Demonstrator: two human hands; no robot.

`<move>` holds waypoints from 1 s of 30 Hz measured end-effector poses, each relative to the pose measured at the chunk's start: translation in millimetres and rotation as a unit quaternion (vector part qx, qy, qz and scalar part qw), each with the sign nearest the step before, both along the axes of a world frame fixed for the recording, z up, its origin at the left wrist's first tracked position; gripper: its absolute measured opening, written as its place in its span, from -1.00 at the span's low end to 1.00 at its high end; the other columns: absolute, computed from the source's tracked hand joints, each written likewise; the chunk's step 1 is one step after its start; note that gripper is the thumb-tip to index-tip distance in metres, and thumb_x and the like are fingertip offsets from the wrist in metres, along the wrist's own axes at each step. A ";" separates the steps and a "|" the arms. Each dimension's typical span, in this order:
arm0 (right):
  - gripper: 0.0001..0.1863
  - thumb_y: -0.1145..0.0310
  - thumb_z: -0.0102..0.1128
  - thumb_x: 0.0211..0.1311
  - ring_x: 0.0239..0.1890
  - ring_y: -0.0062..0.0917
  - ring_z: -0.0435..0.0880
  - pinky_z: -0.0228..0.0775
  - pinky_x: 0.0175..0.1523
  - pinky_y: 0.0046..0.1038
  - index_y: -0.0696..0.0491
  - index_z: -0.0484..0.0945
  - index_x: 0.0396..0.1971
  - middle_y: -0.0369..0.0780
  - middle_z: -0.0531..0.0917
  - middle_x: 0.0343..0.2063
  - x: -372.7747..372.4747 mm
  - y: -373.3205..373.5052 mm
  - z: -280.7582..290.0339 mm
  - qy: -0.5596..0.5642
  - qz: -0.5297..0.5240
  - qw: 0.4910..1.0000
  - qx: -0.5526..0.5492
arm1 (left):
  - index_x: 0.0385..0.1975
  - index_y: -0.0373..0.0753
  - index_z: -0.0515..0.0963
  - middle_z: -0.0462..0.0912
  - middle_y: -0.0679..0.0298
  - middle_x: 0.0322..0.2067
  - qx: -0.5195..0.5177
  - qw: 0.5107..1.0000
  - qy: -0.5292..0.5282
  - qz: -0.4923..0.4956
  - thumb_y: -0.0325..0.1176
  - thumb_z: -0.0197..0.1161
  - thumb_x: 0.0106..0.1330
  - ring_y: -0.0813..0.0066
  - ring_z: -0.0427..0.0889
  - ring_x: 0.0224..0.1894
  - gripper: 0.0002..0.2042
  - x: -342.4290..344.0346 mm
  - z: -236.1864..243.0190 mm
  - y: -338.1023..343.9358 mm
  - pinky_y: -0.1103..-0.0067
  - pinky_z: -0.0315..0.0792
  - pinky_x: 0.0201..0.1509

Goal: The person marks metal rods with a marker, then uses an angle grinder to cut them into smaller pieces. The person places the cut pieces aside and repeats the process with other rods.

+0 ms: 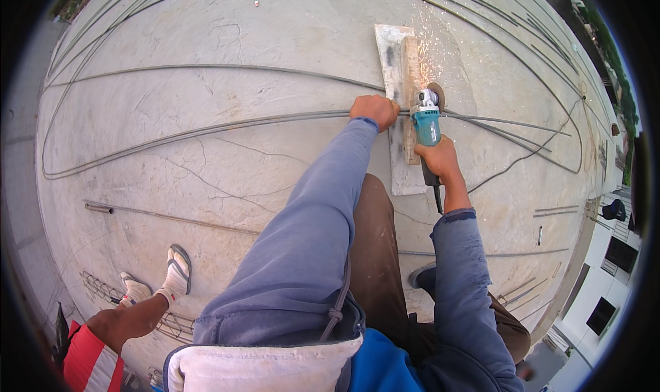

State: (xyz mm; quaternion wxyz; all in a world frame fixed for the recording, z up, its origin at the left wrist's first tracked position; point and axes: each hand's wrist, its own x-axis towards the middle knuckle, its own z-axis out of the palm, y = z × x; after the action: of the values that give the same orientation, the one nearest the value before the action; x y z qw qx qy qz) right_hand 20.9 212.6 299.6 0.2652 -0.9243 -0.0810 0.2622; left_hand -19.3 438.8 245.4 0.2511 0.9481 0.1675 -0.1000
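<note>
Gripping a teal angle grinder (427, 127) by its dark rear body, the right hand (441, 160) is closed around the tool, fingers wrapped. The grinder lies just right of a narrow wooden block (410, 62), its round disc (438, 93) at the long steel bars (227, 126), and sparks (427, 55) spray away from the person. The left hand (375, 111) is closed in a fist on the bars, just left of the block. The block lies lengthwise on a pale, stained board (390, 45), which rests on the cracked concrete floor (302, 31). The bars run out on both sides, looping round at the far left. At lower left show another person's sandalled feet (177, 272)
</note>
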 end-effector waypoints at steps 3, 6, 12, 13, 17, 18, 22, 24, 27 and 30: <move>-0.40 0.15 0.58 -0.05 -0.08 -0.02 0.87 0.67 0.07 -0.14 0.33 0.73 -0.10 0.16 0.84 -0.16 0.2 -2.3 -2.3 0.000 -0.005 1.000 -0.002 | -0.14 -0.18 0.87 0.88 -0.04 -0.15 -0.002 1.000 -0.005 -0.004 0.01 -0.14 0.63 -0.05 0.87 -0.09 -0.43 -1.0 2.2 -1.0 0.13 0.70 0.08; -0.40 0.16 0.58 -0.05 -0.08 -0.02 0.87 0.67 0.06 -0.14 0.32 0.73 -0.09 0.16 0.84 -0.16 -1.1 0.0 0.3 0.005 -0.009 1.000 -0.002 | -0.15 -0.17 0.87 0.88 -0.04 -0.16 -0.002 1.000 -0.010 0.001 0.01 -0.13 0.62 -0.05 0.87 -0.10 -0.43 -1.4 0.5 0.6 0.14 0.71 0.08; -0.44 0.17 0.57 -0.04 -0.14 -0.04 0.87 0.67 0.02 -0.15 0.32 0.74 -0.13 0.14 0.84 -0.21 -2.4 2.2 5.5 0.010 0.001 1.000 0.009 | -0.15 -0.16 0.88 0.88 -0.04 -0.17 -0.007 1.000 -0.002 0.008 0.02 -0.12 0.61 -0.06 0.88 -0.10 -0.43 -2.0 0.4 1.0 0.14 0.71 0.08; -0.45 0.18 0.57 -0.04 -0.15 -0.05 0.87 0.67 0.01 -0.15 0.32 0.74 -0.14 0.14 0.84 -0.22 -2.9 2.8 6.2 0.008 0.000 1.000 0.007 | -0.15 -0.16 0.88 0.88 -0.04 -0.17 -0.007 1.000 -0.001 0.009 0.02 -0.12 0.60 -0.06 0.88 -0.10 -0.43 -1.8 0.4 1.2 0.14 0.71 0.08; -0.47 0.18 0.57 -0.04 -0.17 -0.06 0.87 0.67 0.00 -0.16 0.32 0.74 -0.16 0.13 0.84 -0.23 -3.1 1.2 5.4 0.002 -0.008 1.000 0.012 | -0.15 -0.16 0.88 0.88 -0.04 -0.17 -0.006 1.000 -0.002 0.007 0.02 -0.11 0.61 -0.06 0.88 -0.10 -0.43 -0.1 0.9 -0.1 0.14 0.71 0.08; -0.47 0.18 0.57 -0.03 -0.17 -0.07 0.87 0.67 0.00 -0.16 0.32 0.75 -0.17 0.13 0.84 -0.23 -4.1 2.3 6.2 0.003 -0.010 1.000 0.018 | -0.15 -0.16 0.87 0.88 -0.04 -0.17 -0.006 1.000 -0.003 0.007 0.02 -0.12 0.61 -0.06 0.88 -0.10 -0.43 -0.8 0.3 0.3 0.14 0.71 0.08; -0.49 0.18 0.56 -0.03 -0.17 -0.08 0.87 0.67 0.00 -0.16 0.30 0.75 -0.18 0.13 0.84 -0.24 -6.0 5.0 9.9 0.006 -0.006 1.000 0.015 | -0.12 -0.15 0.87 0.88 -0.03 -0.17 0.002 1.000 -0.004 0.002 0.02 -0.13 0.63 -0.05 0.88 -0.10 -0.43 -1.6 -2.0 2.4 0.14 0.71 0.08; -0.49 0.18 0.56 -0.03 -0.16 -0.08 0.88 0.67 0.01 -0.16 0.30 0.76 -0.19 0.12 0.84 -0.24 -5.3 4.7 10.5 0.004 -0.003 1.000 0.008 | -0.11 -0.16 0.87 0.88 -0.03 -0.16 0.002 1.000 -0.003 -0.003 0.02 -0.14 0.63 -0.05 0.88 -0.09 -0.43 -2.0 -1.1 1.9 0.15 0.71 0.08; -0.48 0.18 0.56 -0.03 -0.15 -0.08 0.88 0.67 0.02 -0.16 0.30 0.76 -0.17 0.12 0.84 -0.24 -4.5 2.2 8.7 0.002 -0.007 1.000 0.007 | -0.12 -0.17 0.87 0.88 -0.03 -0.16 0.002 1.000 0.002 -0.006 0.02 -0.14 0.63 -0.04 0.88 -0.09 -0.42 -1.1 2.8 0.5 0.15 0.71 0.08; -0.47 0.18 0.55 -0.04 -0.14 -0.07 0.88 0.67 0.03 -0.16 0.30 0.76 -0.16 0.13 0.84 -0.23 -2.5 1.7 6.6 0.002 -0.008 1.000 0.006 | -0.14 -0.19 0.87 0.88 -0.04 -0.16 0.002 1.000 0.009 -0.004 0.02 -0.14 0.63 -0.04 0.88 -0.09 -0.42 -0.8 4.0 1.5 0.14 0.71 0.09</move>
State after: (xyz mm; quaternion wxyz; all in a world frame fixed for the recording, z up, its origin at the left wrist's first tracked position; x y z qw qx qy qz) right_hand 18.4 214.4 306.3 0.2731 -0.9227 -0.0750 0.2617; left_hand -20.1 440.3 249.4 0.2469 0.9483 0.1665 -0.1094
